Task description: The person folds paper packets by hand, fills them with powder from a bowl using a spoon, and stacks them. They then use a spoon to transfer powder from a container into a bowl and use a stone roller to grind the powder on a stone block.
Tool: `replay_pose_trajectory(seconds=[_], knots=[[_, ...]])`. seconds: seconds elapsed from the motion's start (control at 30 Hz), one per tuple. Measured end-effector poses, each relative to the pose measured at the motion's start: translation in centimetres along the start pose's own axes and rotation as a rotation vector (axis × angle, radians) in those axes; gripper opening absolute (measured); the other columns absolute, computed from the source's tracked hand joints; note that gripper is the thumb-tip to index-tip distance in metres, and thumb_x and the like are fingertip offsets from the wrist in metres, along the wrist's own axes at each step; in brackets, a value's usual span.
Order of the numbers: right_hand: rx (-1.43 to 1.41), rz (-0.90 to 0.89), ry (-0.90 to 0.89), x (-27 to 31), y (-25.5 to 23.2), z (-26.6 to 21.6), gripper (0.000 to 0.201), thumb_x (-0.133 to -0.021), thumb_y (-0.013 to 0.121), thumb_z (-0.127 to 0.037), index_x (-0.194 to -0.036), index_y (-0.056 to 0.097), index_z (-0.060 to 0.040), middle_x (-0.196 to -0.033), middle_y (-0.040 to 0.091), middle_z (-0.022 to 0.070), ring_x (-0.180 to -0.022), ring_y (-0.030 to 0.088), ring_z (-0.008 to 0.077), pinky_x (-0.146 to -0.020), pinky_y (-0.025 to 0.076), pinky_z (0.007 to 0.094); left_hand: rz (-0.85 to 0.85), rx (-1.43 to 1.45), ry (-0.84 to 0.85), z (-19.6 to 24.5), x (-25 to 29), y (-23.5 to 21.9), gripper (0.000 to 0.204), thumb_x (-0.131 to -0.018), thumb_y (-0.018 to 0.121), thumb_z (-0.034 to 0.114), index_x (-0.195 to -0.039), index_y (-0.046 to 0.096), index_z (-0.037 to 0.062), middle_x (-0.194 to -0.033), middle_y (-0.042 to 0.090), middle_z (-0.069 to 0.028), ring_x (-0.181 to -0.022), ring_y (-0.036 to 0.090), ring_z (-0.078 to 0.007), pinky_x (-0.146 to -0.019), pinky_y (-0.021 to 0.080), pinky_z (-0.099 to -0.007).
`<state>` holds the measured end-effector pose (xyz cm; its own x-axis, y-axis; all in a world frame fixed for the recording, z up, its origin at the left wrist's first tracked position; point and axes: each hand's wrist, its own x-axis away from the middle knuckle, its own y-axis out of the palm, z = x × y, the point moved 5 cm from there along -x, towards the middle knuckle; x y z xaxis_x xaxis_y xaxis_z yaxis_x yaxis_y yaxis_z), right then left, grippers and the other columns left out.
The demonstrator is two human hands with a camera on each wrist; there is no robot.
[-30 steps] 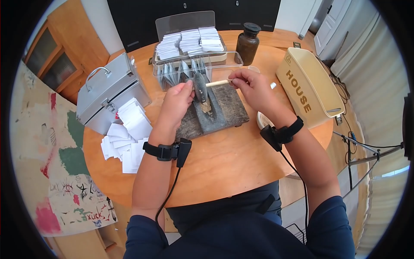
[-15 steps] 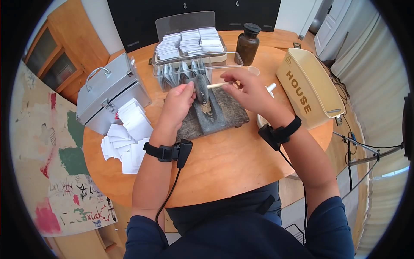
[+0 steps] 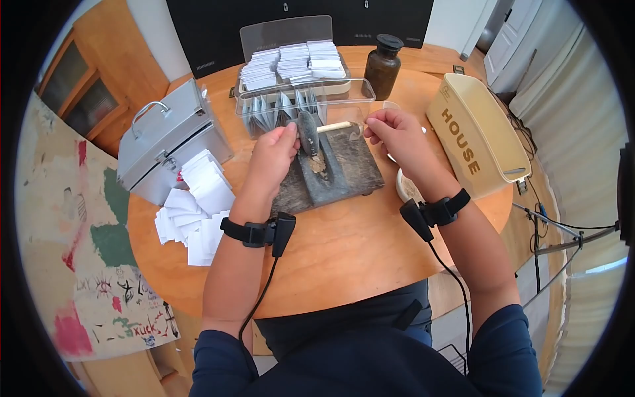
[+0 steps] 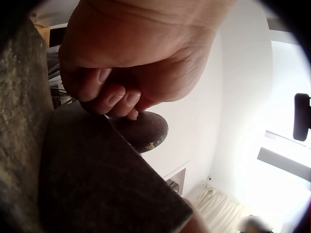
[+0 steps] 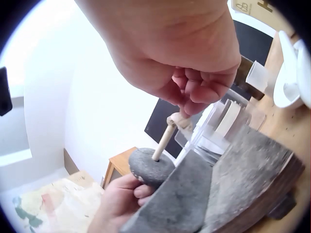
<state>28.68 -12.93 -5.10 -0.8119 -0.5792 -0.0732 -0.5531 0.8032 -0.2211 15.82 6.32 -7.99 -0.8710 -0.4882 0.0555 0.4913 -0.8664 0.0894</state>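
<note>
"house" on the cream bin (image 3: pixel 465 134), "xuck" on the painted cloth (image 3: pixel 109 264)

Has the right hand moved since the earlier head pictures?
Yes: the right hand has moved rightward, closer to the beige plastic bin marked HOUSE.

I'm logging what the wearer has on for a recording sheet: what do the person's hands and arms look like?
The left hand and right hand are bare, without gloves. Short navy sleeves cover the upper arms. Each wrist wears a black strap with a boxy black camera unit and a thin black cable.
</note>
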Motion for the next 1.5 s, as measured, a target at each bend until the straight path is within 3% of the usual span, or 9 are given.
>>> replay_pose_trajectory(seconds=[0.07,0.37,0.6,0.67,0.97,1.1,1.3,1.5], knots=[[-0.119,-0.08,0.197,0.3,0.9,0.2,0.016,-0.096,0.059,-0.016,-0.098,0.066,-0.0014,-0.09,0.068,0.005,-0.077,0.063,0.0101,-0.067,0.051,0.0234,-0.009,0.011,-0.002,0.0,0.0,0.2,0.033,-0.102,0.05,0.034,-0.081,0.054,0.0098,-0.061,0.038,0.0086,-0.053,0.032,-0.003,-0.049,0.025,-0.0198],[-0.449,-0.116,0.295,-1.2,1.9,1.5,0.019,-0.096,0.059,-0.015,-0.107,0.063,-0.0006,-0.095,0.065,0.0052,-0.082,0.064,0.0121,-0.068,0.051,0.0235,-0.046,0.039,0.01,0.0,0.0,0.0,0.031,-0.102,0.051,0.034,-0.084,0.058,0.0091,-0.064,0.041,0.0086,-0.054,0.033,-0.0023,-0.049,0.027,-0.0192],[-0.309,-0.305,0.294,-1.5,2.7,0.3,0.02,-0.093,0.063,-0.014,-0.109,0.064,-0.0025,-0.093,0.064,0.0007,-0.085,0.059,0.0093,-0.076,0.047,0.0233,-0.073,0.009,0.023,-0.4,-0.2,0.0,0.03,-0.102,0.051,0.033,-0.085,0.06,0.0091,-0.068,0.046,0.0082,-0.058,0.036,-0.0019,-0.052,0.029,-0.0183],[-0.169,-0.333,0.192,-1.6,3.0,-0.2,0.014,-0.092,0.063,-0.014,-0.103,0.066,-0.0053,-0.092,0.064,-0.0012,-0.083,0.058,0.0083,-0.075,0.047,0.0241,-0.085,0.012,0.026,-0.4,-0.2,0.0,0.03,-0.102,0.051,0.033,-0.086,0.06,0.0092,-0.069,0.047,0.0081,-0.058,0.036,-0.0019,-0.053,0.03,-0.0183],[-0.407,-0.19,0.108,-1.7,1.5,0.7,0.01,-0.092,0.064,-0.015,-0.099,0.068,-0.01,-0.092,0.063,-0.0042,-0.087,0.055,0.0066,-0.076,0.044,0.0249,-0.075,-0.014,0.053,-0.8,-0.6,-0.5,0.029,-0.102,0.052,0.033,-0.089,0.062,0.0086,-0.071,0.049,0.007,-0.06,0.038,-0.0022,-0.054,0.032,-0.0184],[-0.379,-0.235,0.057,-0.6,1.3,0.7,0.01,-0.093,0.063,-0.014,-0.1,0.068,-0.0095,-0.092,0.063,-0.0039,-0.086,0.055,0.0065,-0.075,0.045,0.0245,-0.023,-0.008,0.049,-0.8,-0.6,-0.6,0.029,-0.101,0.053,0.033,-0.09,0.062,0.0081,-0.072,0.049,0.0065,-0.061,0.039,-0.0028,-0.055,0.033,-0.0185],[-0.391,-0.113,0.169,-1.1,1.0,1.3,0.011,-0.094,0.063,-0.013,-0.102,0.066,-0.0083,-0.093,0.065,-0.0027,-0.084,0.059,0.0069,-0.071,0.046,0.0228,-0.048,0.013,0.012,-0.4,-0.2,-0.3,0.028,-0.101,0.053,0.033,-0.091,0.062,0.0077,-0.074,0.05,0.0057,-0.062,0.039,-0.003,-0.055,0.033,-0.0183],[-0.274,-0.199,0.274,-1.6,1.7,1.8,0.011,-0.093,0.061,-0.013,-0.102,0.065,-0.0075,-0.093,0.067,0.0008,-0.082,0.063,0.0084,-0.066,0.046,0.0229,-0.067,0.051,0.024,-0.4,-0.2,-0.2,0.028,-0.102,0.052,0.032,-0.09,0.061,0.0081,-0.073,0.049,0.0061,-0.061,0.039,-0.0026,-0.055,0.032,-0.0183]])
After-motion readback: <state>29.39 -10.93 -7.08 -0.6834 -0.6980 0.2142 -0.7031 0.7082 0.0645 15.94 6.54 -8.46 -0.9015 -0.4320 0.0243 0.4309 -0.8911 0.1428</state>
